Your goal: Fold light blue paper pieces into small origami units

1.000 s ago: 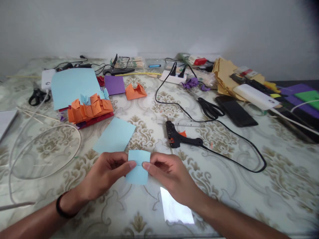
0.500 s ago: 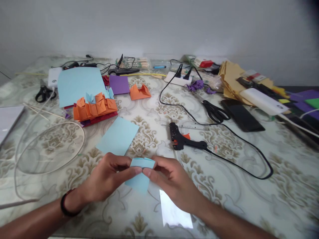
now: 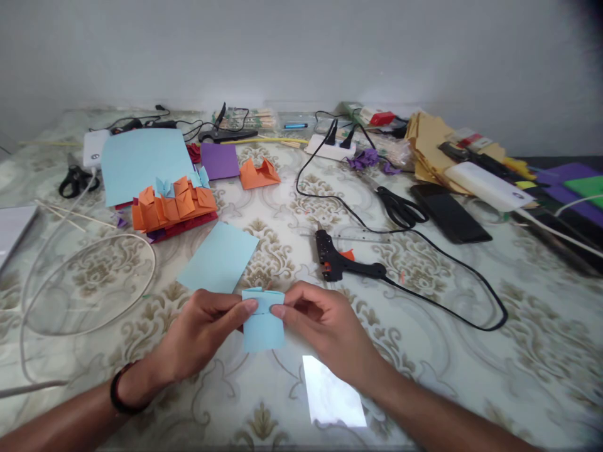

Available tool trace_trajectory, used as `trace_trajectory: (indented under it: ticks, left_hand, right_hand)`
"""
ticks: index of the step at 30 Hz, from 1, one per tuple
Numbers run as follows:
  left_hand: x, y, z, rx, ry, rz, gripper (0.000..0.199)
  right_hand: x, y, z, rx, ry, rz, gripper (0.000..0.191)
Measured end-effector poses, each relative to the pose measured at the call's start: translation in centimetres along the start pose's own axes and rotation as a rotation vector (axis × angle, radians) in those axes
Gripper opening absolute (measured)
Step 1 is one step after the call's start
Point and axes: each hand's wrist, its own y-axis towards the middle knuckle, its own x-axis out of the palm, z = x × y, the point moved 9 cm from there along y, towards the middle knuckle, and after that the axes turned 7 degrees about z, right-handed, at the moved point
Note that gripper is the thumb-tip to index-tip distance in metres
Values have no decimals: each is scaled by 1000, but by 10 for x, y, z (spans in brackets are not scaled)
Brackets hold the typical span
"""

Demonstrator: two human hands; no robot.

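Observation:
Between my two hands is a small light-blue folded paper (image 3: 264, 331), with a folded band across its upper part. My left hand (image 3: 207, 329) pinches its left edge, thumb on the front face. On the opposite edge, my right hand (image 3: 325, 333) pinches it the same way. The fingers behind the paper are partly hidden. Just beyond my left hand lies a flat light-blue sheet (image 3: 219, 256). Farther back stand folded orange paper pieces (image 3: 174, 204) in a row, and a single orange folded piece (image 3: 260, 174) sits apart to their right.
A black glue gun (image 3: 346, 258) lies right of centre, its cord looping rightward. Behind it are black-handled scissors (image 3: 400, 206), a phone (image 3: 450, 212) and a power strip (image 3: 331, 147). A white cable (image 3: 153, 270) curls at left. Brown paper (image 3: 431, 147) is piled at back right.
The folded paper has turned more upright and square to me, and its lower part now hangs straight. My thumbs have moved apart toward its side edges. The view has shifted slightly.

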Motion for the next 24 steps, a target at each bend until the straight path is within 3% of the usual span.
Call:
trace_trajectory:
  ticks: [6, 16, 19, 24]
  left_hand:
    - [-2, -3, 14, 128, 60, 44, 54]
    - [0, 0, -6, -6, 87, 37, 45]
    - [-3, 0, -5, 19, 130, 64, 41]
    - [3, 1, 9, 123, 58, 0, 26]
  right_hand:
    - [2, -2, 0, -13, 7, -35, 27]
    - [5, -1, 3, 34, -69, -62, 26]
    - [9, -3, -2, -17, -152, -99, 20]
    - [8, -5, -15, -167, -297, -50, 10]
